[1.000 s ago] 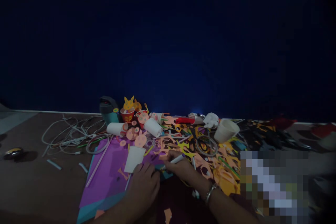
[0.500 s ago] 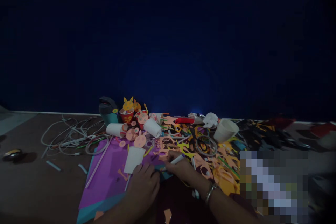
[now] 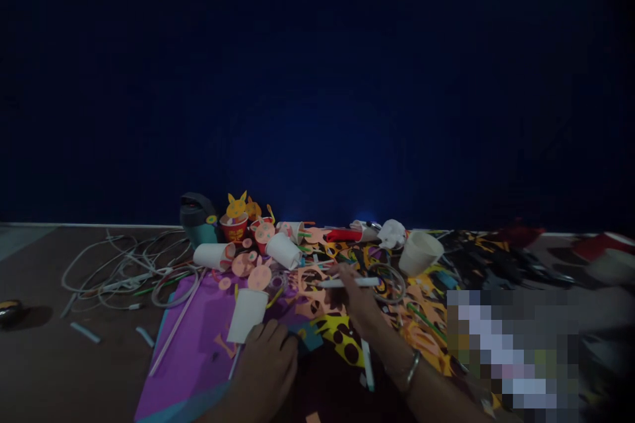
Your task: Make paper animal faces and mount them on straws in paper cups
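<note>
My right hand [image 3: 351,294] is closed around a white marker pen [image 3: 367,282], which lies nearly level across the fingers. It reaches over peach paper scraps [image 3: 310,283]. My left hand [image 3: 268,353] rests with curled fingers beside a white paper cup [image 3: 248,316], at the cup's lower right edge. Its fingertips are hidden, so I cannot tell what is under them. Between the hands lie a teal paper piece [image 3: 306,336] and a yellow sheet with round cut-outs [image 3: 344,340]. A white stick [image 3: 368,365] lies below my right wrist.
Purple paper [image 3: 183,344] spreads at the left, beside coiled white cables [image 3: 124,271]. Behind are tipped white cups [image 3: 284,250], red cups [image 3: 233,230] with paper animal faces, and a dark-lidded teal bottle [image 3: 199,221]. An upright white cup [image 3: 421,253] and a tape roll [image 3: 389,282] stand right.
My right hand has moved right and away from my left hand, and the marker has swung to nearly level. The yellow cut-out sheet now lies nearer me. The view has shifted slightly.
</note>
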Tool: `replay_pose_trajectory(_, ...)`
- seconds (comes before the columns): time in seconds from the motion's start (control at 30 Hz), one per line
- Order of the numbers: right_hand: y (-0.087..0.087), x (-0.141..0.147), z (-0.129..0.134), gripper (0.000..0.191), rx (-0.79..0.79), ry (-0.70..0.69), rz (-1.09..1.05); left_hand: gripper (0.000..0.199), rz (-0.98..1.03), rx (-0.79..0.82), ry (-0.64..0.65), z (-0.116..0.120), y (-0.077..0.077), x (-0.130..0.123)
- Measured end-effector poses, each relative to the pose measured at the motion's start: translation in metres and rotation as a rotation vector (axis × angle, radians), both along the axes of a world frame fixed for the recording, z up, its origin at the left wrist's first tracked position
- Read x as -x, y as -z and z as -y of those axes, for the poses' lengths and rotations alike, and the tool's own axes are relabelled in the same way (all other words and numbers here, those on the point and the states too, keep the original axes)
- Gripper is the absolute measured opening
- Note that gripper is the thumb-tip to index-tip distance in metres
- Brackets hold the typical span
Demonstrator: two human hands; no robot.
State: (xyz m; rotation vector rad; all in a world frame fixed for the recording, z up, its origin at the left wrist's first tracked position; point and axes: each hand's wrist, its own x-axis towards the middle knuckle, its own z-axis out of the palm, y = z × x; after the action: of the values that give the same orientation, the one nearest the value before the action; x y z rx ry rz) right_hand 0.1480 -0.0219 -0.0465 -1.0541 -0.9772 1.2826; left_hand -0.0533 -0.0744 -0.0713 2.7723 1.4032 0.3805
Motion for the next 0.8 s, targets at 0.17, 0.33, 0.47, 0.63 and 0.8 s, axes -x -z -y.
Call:
replay_pose_trajectory(0.17, -0.017, -0.036, -0.020, 0.033, -0.085, 0.101, 0.373, 0.020, 0.024, -0.012, -0.024, 0.000, 0.001, -0.002)
replay_pose_trajectory(0.33, -0.011, -0.039, -0.032, 0.026, -0.419, -0.064, 1.124, 0.016, 0.040, -0.024, -0.058, -0.001, -0.003, -0.005)
replay_pose_trajectory(0.47, -0.005, -0.022, -0.037, 0.046, -0.387, -0.182, 1.562, 0.014, 0.014, -0.022, -0.043, 0.001, -0.009, -0.007)
replay_pose_trajectory(0.63, -0.006, -0.016, -0.038, 0.051, -0.395, -0.207, 1.609, 0.013, 0.059, 0.017, 0.000, -0.002, -0.026, -0.011)
replay_pose_trajectory(0.8, -0.015, -0.018, -0.037, 0.030, -0.461, 0.093, 0.982, 0.014, 0.251, 0.050, -0.004, -0.032, -0.055, -0.028)
